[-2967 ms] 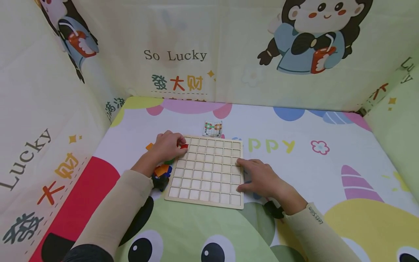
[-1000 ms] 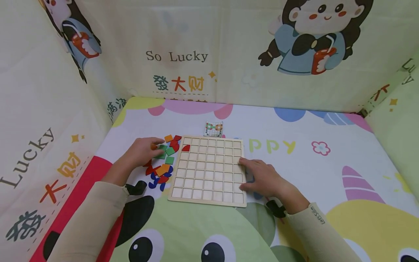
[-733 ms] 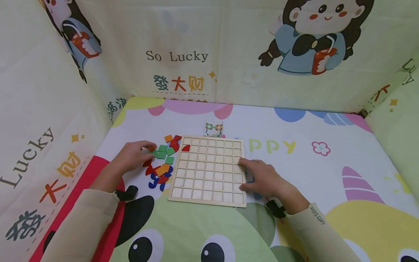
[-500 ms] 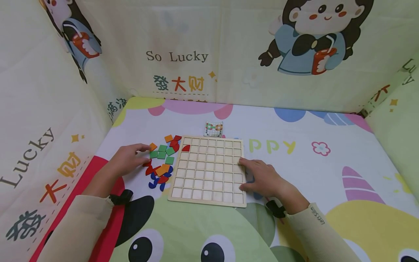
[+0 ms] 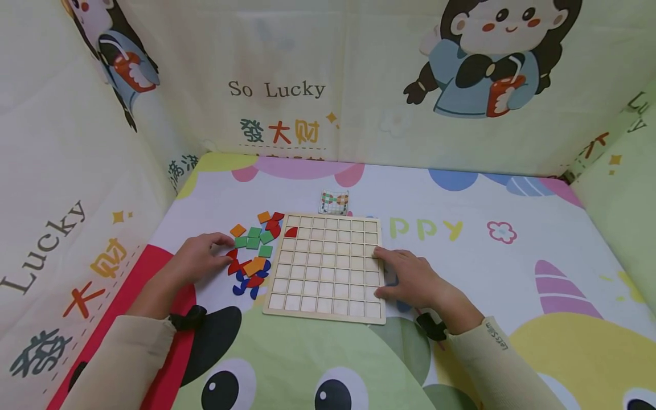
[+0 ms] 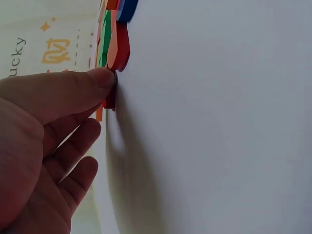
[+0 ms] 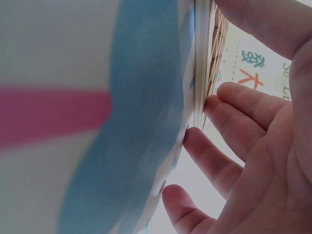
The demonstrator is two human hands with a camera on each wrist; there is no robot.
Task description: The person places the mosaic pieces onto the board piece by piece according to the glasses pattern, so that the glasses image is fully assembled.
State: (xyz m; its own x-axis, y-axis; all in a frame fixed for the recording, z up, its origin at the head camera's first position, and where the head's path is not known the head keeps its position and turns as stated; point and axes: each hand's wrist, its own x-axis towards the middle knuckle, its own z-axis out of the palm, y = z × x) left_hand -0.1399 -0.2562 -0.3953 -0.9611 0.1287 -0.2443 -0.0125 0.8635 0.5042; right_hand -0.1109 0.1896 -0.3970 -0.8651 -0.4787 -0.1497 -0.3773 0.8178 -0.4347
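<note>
My left hand is at the left side of a loose heap of coloured tiles, thumb and index finger apart. Its thumb tip is right at a red quarter-round tile; in the left wrist view the thumb overlaps red tiles. A wooden grid board lies flat, with one red quarter-round tile in a cell near its top left corner. My right hand rests against the board's right edge, fingers extended; the right wrist view shows fingertips along the board's side.
Green squares, orange tiles, blue pieces and more red tiles lie left of the board. A small pattern card lies behind it. Printed cloth walls stand at the back and sides.
The red tile went from my left hand into the board's cell. That hand then drew back left over the heap, let go of an orange tile and moved down beside a red one. The right hand stayed.
</note>
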